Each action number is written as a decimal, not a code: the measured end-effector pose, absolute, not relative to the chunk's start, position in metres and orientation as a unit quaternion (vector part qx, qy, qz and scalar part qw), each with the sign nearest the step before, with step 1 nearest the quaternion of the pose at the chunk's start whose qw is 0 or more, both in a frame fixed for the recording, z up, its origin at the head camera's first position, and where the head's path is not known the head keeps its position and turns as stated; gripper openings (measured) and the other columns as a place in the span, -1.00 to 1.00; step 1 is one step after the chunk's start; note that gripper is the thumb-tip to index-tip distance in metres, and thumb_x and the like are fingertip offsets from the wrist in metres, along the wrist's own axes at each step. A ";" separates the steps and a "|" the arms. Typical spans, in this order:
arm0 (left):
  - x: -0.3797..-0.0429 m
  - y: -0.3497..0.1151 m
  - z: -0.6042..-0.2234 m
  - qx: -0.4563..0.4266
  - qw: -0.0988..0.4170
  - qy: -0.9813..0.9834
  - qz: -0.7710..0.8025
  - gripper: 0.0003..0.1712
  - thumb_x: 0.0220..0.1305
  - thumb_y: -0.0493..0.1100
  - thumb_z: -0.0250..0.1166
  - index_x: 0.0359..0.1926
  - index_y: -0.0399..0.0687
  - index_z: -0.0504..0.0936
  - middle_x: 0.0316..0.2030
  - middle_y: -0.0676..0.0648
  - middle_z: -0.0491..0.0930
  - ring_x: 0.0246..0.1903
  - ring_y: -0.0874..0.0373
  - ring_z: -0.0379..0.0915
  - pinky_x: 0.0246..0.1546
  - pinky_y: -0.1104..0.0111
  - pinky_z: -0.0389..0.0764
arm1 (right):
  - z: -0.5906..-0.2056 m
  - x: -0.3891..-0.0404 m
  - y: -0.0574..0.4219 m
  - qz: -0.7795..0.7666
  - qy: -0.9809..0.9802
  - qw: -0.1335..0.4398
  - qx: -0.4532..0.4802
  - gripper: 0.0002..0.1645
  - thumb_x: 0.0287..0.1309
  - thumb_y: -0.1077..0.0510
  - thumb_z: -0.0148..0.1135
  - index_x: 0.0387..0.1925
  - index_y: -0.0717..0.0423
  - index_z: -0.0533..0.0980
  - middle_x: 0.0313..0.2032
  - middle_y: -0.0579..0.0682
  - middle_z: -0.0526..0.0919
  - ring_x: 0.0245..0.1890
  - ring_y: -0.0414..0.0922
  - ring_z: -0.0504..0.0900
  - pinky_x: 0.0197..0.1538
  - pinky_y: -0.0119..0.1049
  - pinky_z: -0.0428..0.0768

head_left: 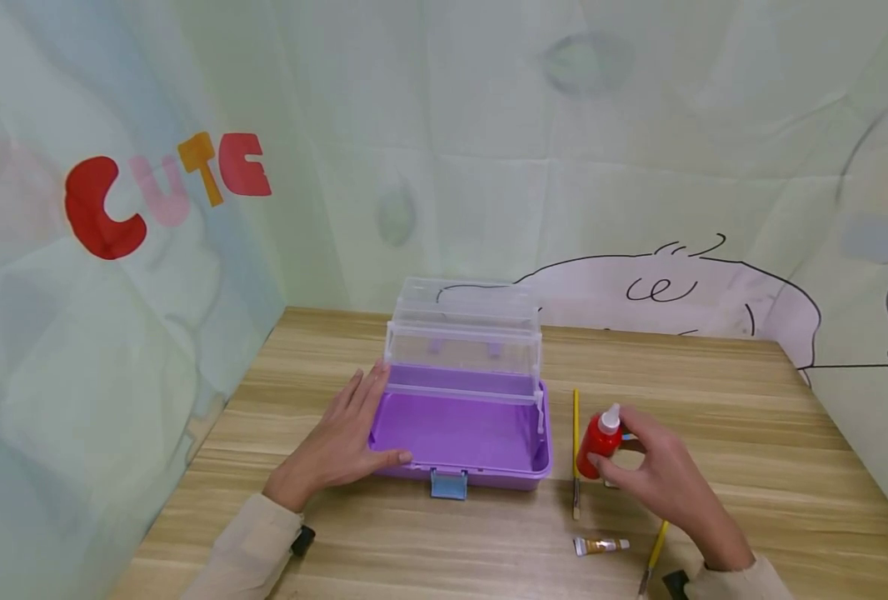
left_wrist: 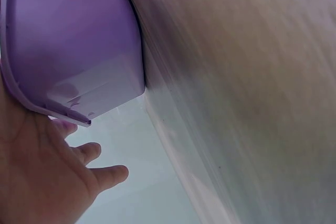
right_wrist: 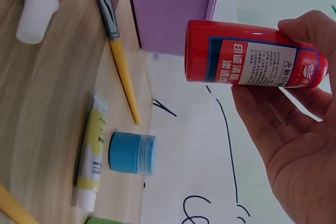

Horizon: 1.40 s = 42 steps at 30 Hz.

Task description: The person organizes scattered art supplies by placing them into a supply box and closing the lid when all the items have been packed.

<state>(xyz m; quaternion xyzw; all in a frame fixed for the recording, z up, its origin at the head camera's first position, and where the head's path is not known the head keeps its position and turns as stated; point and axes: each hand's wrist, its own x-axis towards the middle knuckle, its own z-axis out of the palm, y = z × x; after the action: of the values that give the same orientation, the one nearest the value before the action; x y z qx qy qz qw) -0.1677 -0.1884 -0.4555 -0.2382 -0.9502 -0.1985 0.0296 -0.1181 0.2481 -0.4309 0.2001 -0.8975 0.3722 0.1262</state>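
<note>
Holding red bottle [head_left: 597,450], clear of box edge [head_left: 492,478]

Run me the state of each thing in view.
Purple plastic box: open
Clear plastic lid: raised, tilted back
Blue plastic latch: unfastened
Red plastic bottle: held by right hand
Left hand: touching box
Gold-banded tube: capped, lying
Yellow-and-white tube: capped, lying
Round blue jar: upright
Yellow-handled paintbrush beside box: lying
Nearer paintbrush: lying

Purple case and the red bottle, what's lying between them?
In the head view, one yellow-handled paintbrush lies between the purple case and the red bottle.
</note>
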 end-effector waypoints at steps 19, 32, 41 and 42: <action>-0.168 -0.189 -0.453 -0.237 0.027 -0.949 -0.206 0.44 0.09 0.55 0.27 0.64 -0.04 -0.33 0.64 -0.12 -0.27 0.59 -0.25 -0.32 0.52 -0.18 -0.09 | -0.424 -0.126 0.239 0.364 -0.889 0.134 0.245 -0.28 0.04 0.36 0.49 0.29 0.18 0.49 -0.03 -0.08 0.69 -0.15 -0.17 0.68 -0.17 -0.22 0.77; -0.167 -0.188 -0.454 -0.232 0.024 -0.951 -0.205 0.44 0.09 0.54 0.27 0.64 -0.02 -0.33 0.64 -0.13 -0.27 0.58 -0.27 -0.32 0.51 -0.22 -0.07 | -0.416 -0.129 0.228 0.397 -0.881 0.113 0.233 -0.32 0.04 0.33 0.52 0.18 0.14 0.42 -0.08 -0.01 0.71 -0.14 -0.12 0.71 -0.12 -0.26 0.76; -0.167 -0.190 -0.455 -0.234 0.020 -0.950 -0.204 0.45 0.09 0.56 0.27 0.64 -0.01 -0.35 0.64 -0.09 -0.30 0.58 -0.26 -0.33 0.51 -0.21 -0.08 | -0.411 -0.136 0.222 0.383 -0.875 0.133 0.264 -0.32 0.02 0.33 0.53 0.18 0.11 0.45 -0.07 -0.05 0.70 -0.13 -0.14 0.71 -0.16 -0.24 0.76; -0.167 -0.190 -0.455 -0.234 0.021 -0.950 -0.205 0.45 0.09 0.56 0.27 0.64 -0.01 -0.35 0.64 -0.09 -0.30 0.58 -0.26 -0.33 0.51 -0.21 -0.08 | -0.410 -0.136 0.221 0.382 -0.875 0.133 0.267 -0.32 0.02 0.33 0.53 0.18 0.11 0.45 -0.08 -0.05 0.71 -0.13 -0.14 0.71 -0.16 -0.24 0.76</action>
<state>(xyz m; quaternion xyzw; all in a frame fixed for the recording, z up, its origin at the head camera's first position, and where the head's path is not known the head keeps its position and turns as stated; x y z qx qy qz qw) -0.1672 -0.1899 -0.4548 -0.2340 -0.9502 -0.2046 0.0207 -0.1363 0.2211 -0.4102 0.2670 -0.8747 0.3819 0.1334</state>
